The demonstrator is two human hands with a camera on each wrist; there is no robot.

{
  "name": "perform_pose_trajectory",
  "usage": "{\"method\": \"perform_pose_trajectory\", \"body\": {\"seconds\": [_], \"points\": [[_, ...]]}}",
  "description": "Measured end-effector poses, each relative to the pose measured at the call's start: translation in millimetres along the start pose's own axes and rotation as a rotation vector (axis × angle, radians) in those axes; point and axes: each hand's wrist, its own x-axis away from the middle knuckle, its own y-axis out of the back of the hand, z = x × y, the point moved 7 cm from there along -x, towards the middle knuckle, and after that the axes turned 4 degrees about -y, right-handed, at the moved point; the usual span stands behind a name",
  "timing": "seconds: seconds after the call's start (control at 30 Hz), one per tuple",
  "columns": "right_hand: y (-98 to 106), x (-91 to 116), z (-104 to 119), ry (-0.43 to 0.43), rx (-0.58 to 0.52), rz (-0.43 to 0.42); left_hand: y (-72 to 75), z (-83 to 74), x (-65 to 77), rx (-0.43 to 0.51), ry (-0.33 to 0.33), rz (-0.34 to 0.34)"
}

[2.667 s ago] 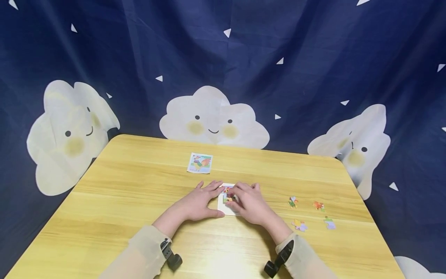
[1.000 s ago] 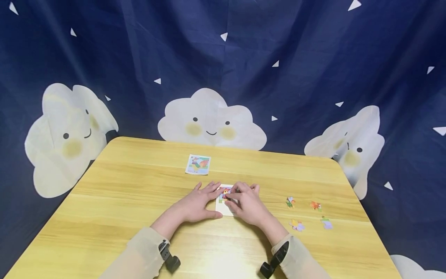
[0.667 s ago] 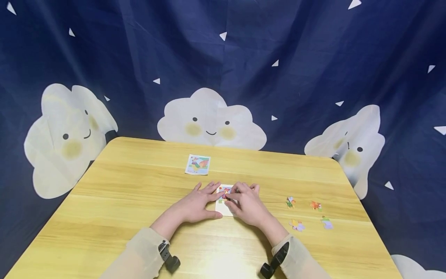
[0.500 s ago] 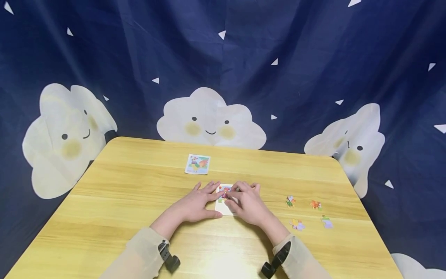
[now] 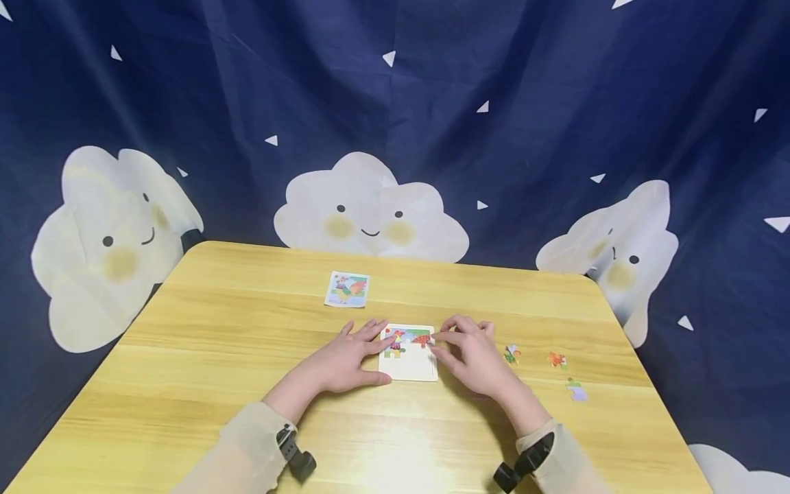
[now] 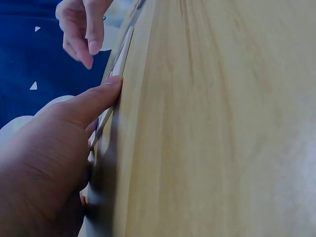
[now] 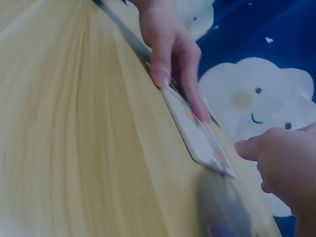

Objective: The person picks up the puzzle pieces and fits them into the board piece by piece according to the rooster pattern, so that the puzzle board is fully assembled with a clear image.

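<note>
A white puzzle board (image 5: 407,369) lies on the table, its upper part filled with colourful joined pieces, its lower part bare white. My left hand (image 5: 338,359) rests spread along the board's left side, the thumb on the lower left corner and a fingertip on the pieces. In the left wrist view that thumb (image 6: 101,96) touches the board's edge. My right hand (image 5: 474,355) hovers just off the board's right edge. Its fingers are loosely bent and thumb and forefinger are apart, with nothing seen between them, as the right wrist view also shows for the right hand (image 7: 286,160).
Loose puzzle pieces lie to the right: a green one (image 5: 511,354), an orange one (image 5: 557,359) and a lilac-green one (image 5: 577,390). Another is mostly hidden beneath the right hand. A printed picture card (image 5: 347,289) of a bird lies behind the board on the wooden table (image 5: 247,302).
My right hand has let go of the pieces on the board and moved right, uncovering a red piece at the board's upper right. The left hand has stayed in place.
</note>
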Motion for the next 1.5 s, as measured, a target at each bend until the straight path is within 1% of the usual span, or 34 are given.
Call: {"method": "perform_pose_trajectory", "body": {"seconds": [0.13,0.43,0.57,0.73,0.83,0.93,1.0,1.13,1.27,1.4,1.5], "points": [[13.5,9.2,-13.5,-0.026,0.0,-0.008,0.9,-0.5,1.0,-0.016,-0.02,-0.005],[43.4,29.3,-51.6,-0.111,-0.027,-0.015,0.7,-2.1,4.0,-0.054,-0.1,-0.043],[50.8,39.4,-70.8,-0.158,-0.017,0.006,0.0,-2.4,4.0,-0.065,-0.121,-0.056],[56.2,48.2,-90.5,-0.232,0.011,0.056,1.3,-4.3,3.6,-0.082,-0.12,-0.048],[56.8,52.0,-99.4,-0.248,0.024,0.078,1.6,-5.3,2.7,-0.086,-0.118,-0.041],[56.7,55.6,-106.2,-0.251,0.023,0.105,1.7,-6.4,1.4,-0.079,-0.112,-0.032],[58.5,58.2,-109.3,-0.256,0.0,0.122,2.1,-8.1,-0.3,-0.078,-0.102,-0.021],[62.2,62.0,-112.9,-0.273,-0.059,0.154,4.4,-12.1,-1.8,-0.079,-0.064,0.002],[63.6,62.4,-113.9,-0.273,-0.072,0.171,6.7,-16.5,-2.9,-0.087,-0.018,0.017],[61.9,60.4,-113.7,-0.273,-0.078,0.169,6.5,-17.2,-1.3,-0.081,0.026,0.011],[60.1,60.2,-113.8,-0.275,-0.084,0.154,4.9,-16.0,-0.3,-0.071,0.039,0.0]]}}
